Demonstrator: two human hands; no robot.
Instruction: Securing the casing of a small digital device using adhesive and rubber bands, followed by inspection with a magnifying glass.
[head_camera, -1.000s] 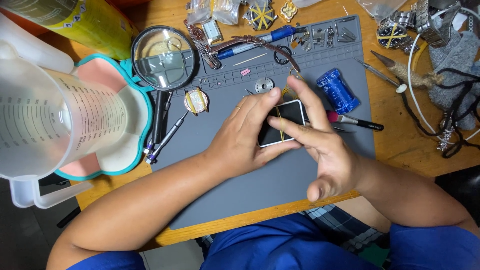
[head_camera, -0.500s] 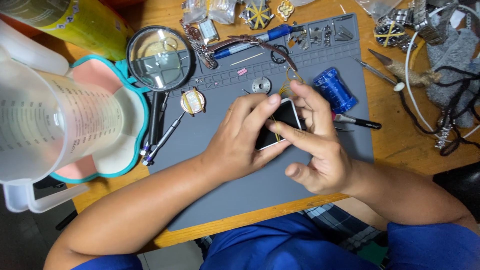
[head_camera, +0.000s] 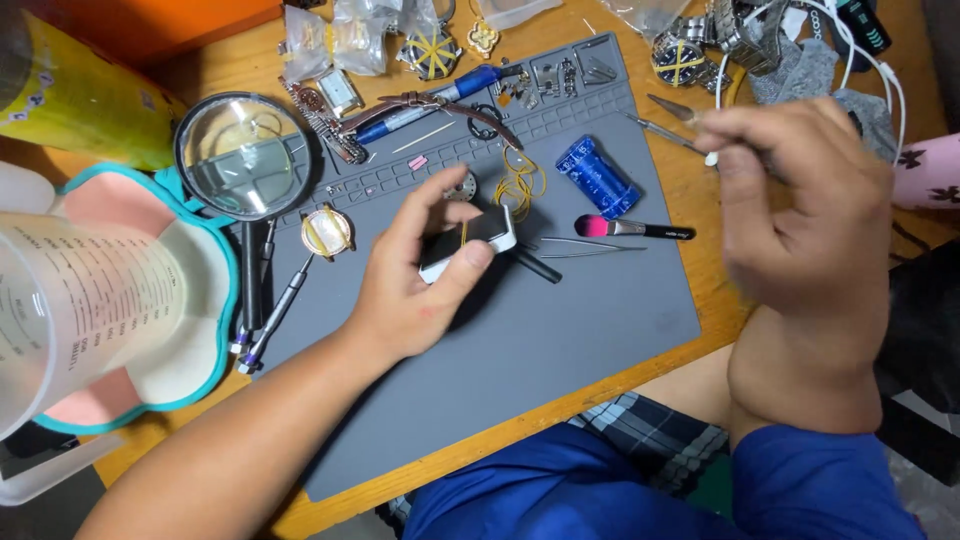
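Your left hand (head_camera: 415, 290) pinches a small rectangular device (head_camera: 468, 240) over the middle of the grey work mat (head_camera: 560, 340), thumb on its near edge and fingers on the far side. The device has a dark glossy face and a white rim, with a thin yellow mark running across the face. It is tilted, its right end pointing towards a loop of yellow wire (head_camera: 518, 185).

Your right hand (head_camera: 800, 215) is well apart from it, raised over the mat's right edge and blurred. Its fingers are curled inward with the tips drawn close; whether anything is pinched between them cannot be told.

Between your hands lie a pink-tipped brush (head_camera: 630, 229) with a black handle, a thin pair of tweezers (head_camera: 585, 246) just below it, and a blue ribbed cylinder (head_camera: 597, 176) further up. A black rod (head_camera: 535, 265) pokes out from under the device.

Left of your left hand sit a round watch face (head_camera: 326, 231), a slim screwdriver (head_camera: 272, 315) and a black-handled magnifying glass (head_camera: 245, 160). Further left are a pink and white tray with a teal rim (head_camera: 215, 330) and a clear measuring jug (head_camera: 70, 320). Watches (head_camera: 680, 58), straps and small plastic bags crowd the far edge of the wooden table (head_camera: 690, 190).
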